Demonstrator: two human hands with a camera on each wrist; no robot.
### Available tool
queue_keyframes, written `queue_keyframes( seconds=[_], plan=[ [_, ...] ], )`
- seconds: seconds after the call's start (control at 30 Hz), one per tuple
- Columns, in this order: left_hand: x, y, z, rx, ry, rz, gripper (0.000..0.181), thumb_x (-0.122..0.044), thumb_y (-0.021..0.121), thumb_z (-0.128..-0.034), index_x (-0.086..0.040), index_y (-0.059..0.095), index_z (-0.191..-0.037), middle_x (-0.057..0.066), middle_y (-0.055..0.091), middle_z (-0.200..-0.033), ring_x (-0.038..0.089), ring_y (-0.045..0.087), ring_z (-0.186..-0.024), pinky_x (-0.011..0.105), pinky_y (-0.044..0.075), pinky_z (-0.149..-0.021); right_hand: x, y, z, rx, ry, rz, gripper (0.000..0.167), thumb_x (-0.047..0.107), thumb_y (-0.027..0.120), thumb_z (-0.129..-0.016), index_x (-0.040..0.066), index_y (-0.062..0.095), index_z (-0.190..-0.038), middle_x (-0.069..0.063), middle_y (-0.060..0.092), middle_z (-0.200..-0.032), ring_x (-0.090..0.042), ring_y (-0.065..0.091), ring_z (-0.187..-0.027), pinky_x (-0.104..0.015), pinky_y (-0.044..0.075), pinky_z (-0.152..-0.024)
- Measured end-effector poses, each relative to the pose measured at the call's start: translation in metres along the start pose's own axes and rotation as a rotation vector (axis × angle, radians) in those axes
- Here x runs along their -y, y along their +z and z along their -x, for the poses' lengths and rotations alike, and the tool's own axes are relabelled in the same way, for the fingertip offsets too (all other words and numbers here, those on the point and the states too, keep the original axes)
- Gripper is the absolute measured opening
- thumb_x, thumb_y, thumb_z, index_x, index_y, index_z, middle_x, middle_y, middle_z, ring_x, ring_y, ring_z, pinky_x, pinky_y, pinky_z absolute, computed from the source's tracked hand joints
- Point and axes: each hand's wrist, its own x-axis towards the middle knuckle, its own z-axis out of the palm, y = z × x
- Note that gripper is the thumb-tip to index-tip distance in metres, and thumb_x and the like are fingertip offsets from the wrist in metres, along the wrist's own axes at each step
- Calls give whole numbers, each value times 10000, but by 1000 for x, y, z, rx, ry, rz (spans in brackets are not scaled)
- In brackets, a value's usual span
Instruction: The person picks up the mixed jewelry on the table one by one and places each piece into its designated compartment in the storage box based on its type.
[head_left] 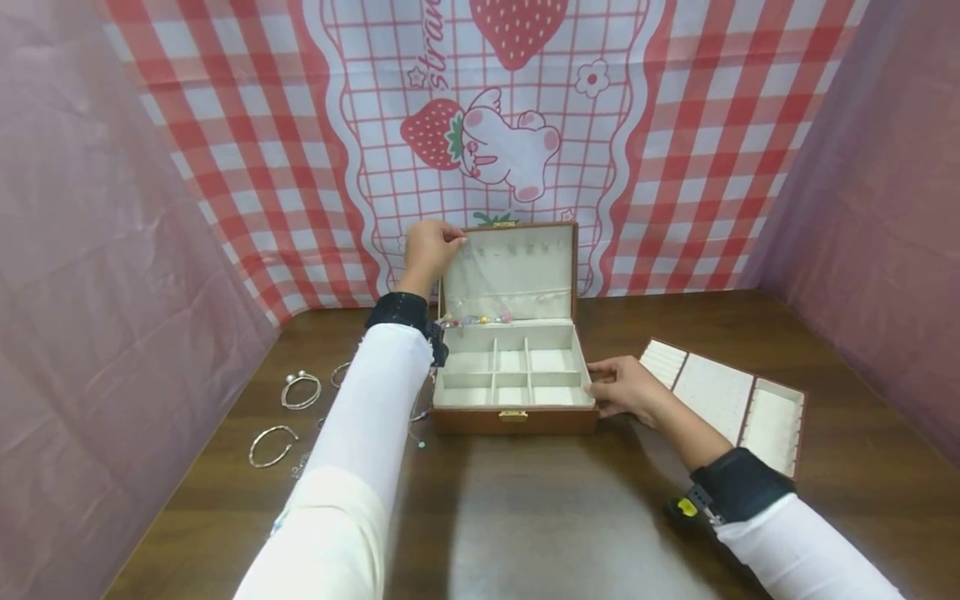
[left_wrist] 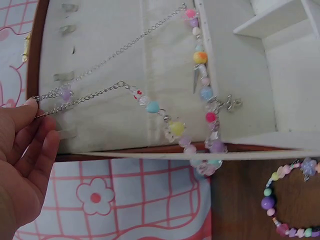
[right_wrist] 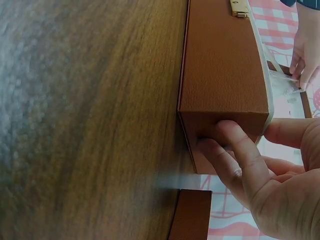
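A brown jewelry box [head_left: 472,422] stands on the table with its lid [head_left: 517,275] raised and its cream compartments showing. My left hand [head_left: 429,250] is at the lid's upper left corner. In the left wrist view it pinches the silver chain of a beaded necklace [left_wrist: 152,107] between thumb and fingertips, beside small hooks in the lid. The pastel beads hang toward the lid's lower edge, and some drape over the box's side. My right hand [head_left: 626,387] grips the box's right wall; its thumb rests at the rim and its fingers lie against the brown outer side [right_wrist: 200,155].
A sectioned tray [head_left: 712,392] lies on the table to the right. Silver bracelets [head_left: 272,446] lie at the left, partly behind the left sleeve. Near the box's left side is a colourful beaded bracelet [left_wrist: 268,202]. A checked strawberry cloth [head_left: 690,208] hangs behind.
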Motion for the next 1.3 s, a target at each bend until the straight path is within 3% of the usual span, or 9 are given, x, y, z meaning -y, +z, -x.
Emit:
queue_keyframes(
  seconds=[0.17,0.37,0.63,1.07,1.2,1.3],
  plan=[
    [1,6,3,-22,-56,-55,170,-278,686,-917,-157,778,-993,1,732,-1022,184,649,-910,359,506,-795,0,4,1,1,-8,4,529,-23,583,-931,-212,352,-1368,-398,564,-1171,-298,666,-898,-406,588,-675],
    [3,12,3,-54,-33,-119,159,-253,682,-909,-147,780,-977,7,736,-1012,209,659,-943,372,502,-844,-1,4,2,-7,-17,8,521,-25,577,-934,-216,355,-1364,-406,555,-1182,-321,667,-910,-416,587,-680],
    [0,16,1,-43,-27,-156,154,-202,666,-921,-105,774,-971,37,733,-1014,238,652,-958,355,498,-867,-2,3,2,-17,-9,26,515,-9,586,-937,-205,372,-1362,-389,566,-1183,-265,671,-867,-402,588,-679],
    [-6,16,-2,-44,-73,-197,151,-218,668,-918,-119,780,-932,22,735,-971,238,662,-893,365,527,-795,0,3,2,-18,-1,35,509,-15,578,-941,-199,372,-1367,-391,567,-1178,-319,671,-920,-415,585,-701],
    [-6,16,-1,-56,-55,-200,147,-202,665,-910,-116,784,-919,25,738,-959,240,665,-882,364,529,-790,0,3,2,-23,3,40,511,-14,582,-938,-197,376,-1368,-388,573,-1170,-320,669,-918,-418,585,-698],
    [-4,17,0,-48,0,-212,154,-181,655,-923,-97,781,-945,41,737,-976,242,667,-914,359,525,-826,0,2,1,-25,8,44,514,-12,587,-938,-193,376,-1370,-384,576,-1170,-307,670,-907,-416,586,-694]
  ],
)
